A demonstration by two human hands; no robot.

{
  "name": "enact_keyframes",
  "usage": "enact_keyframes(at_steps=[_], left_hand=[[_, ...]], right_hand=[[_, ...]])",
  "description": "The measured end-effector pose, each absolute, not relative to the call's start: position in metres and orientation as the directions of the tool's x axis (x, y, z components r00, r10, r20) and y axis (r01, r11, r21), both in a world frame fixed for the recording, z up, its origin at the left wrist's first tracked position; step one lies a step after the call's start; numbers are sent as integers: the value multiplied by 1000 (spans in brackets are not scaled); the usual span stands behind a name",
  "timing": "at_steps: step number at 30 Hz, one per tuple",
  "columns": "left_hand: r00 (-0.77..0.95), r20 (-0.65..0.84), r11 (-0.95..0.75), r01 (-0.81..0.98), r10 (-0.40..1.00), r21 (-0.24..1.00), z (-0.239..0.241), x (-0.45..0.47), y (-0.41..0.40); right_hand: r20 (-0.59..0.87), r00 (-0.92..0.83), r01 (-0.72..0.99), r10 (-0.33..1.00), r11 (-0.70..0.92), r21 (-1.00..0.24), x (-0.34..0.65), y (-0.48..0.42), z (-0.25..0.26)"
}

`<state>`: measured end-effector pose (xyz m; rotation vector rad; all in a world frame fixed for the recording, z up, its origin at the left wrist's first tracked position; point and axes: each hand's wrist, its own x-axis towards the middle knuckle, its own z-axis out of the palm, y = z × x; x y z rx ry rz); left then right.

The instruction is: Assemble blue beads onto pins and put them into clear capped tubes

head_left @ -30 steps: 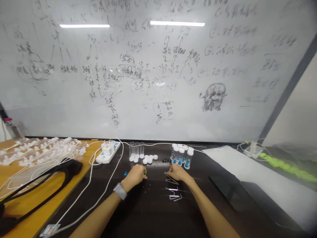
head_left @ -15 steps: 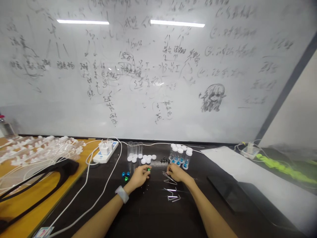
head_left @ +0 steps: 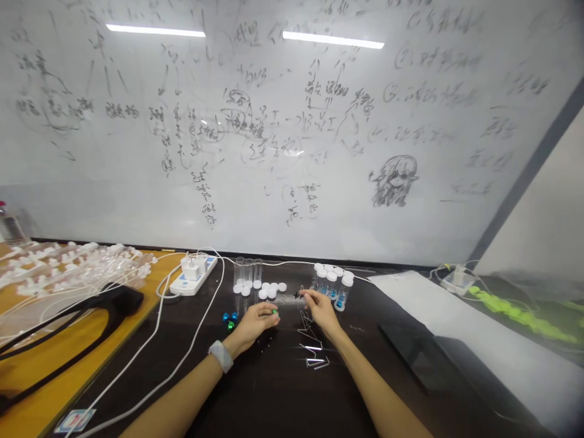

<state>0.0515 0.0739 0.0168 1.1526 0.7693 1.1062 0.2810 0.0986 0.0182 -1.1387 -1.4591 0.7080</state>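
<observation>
My left hand [head_left: 256, 322] is closed around a small shiny green ball [head_left: 275, 312], whose edge shows at the fingertips. To its left lie two blue balls [head_left: 234, 316] and another green ball [head_left: 230, 326]. My right hand [head_left: 322, 309] is pinched over a cluster of small black pieces [head_left: 298, 294]; a thin line stands by its fingertips, but what they grip is too small to make out. Below that hand, several bent metal wires [head_left: 314, 348] are spread on the dark table [head_left: 274, 395]. Several capped clear tubes [head_left: 341, 298] with blue balls inside stand just beyond it.
Clear tubes [head_left: 249, 269] stand at the back, with white round caps [head_left: 272, 292] beside them. A power strip [head_left: 194, 277] and white cables lie left. On the right are a flat black object [head_left: 410, 356] and a white sheet [head_left: 456, 328]. A whiteboard [head_left: 274, 207] rises behind.
My right hand has moved slightly left and away from me, off the bent wires to the black pieces. My left hand still holds the green ball, almost in place. The view has shifted slightly.
</observation>
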Motion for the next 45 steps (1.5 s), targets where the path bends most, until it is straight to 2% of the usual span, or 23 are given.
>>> enact_keyframes(at_steps=[4,6,12,16,19,31,39,45], left_hand=[[371,95,1,-250,924,968,18,50,73],[400,108,-14,-231,910,973,21,50,71],[379,163,-132,-106,911,986,30,51,65],[391,188,-164,-95,901,982,29,51,67],[401,202,-170,-115,894,979,27,51,69],[402,205,-179,-102,893,979,32,51,65],[386,213,-232,2,897,973,31,49,67],[480,114,-125,-9,870,992,31,44,67]], right_hand=[[324,48,-2,945,324,-946,253,87,20],[331,24,-77,943,332,-940,243,80,24],[370,-46,-117,928,363,-924,236,67,35],[395,-133,-164,909,373,-913,237,64,38],[402,-180,-146,898,380,-913,237,62,39],[387,-182,-89,904,376,-922,240,61,41],[426,-202,126,882,455,-882,242,63,42],[509,-173,291,843,537,-792,241,62,40]])
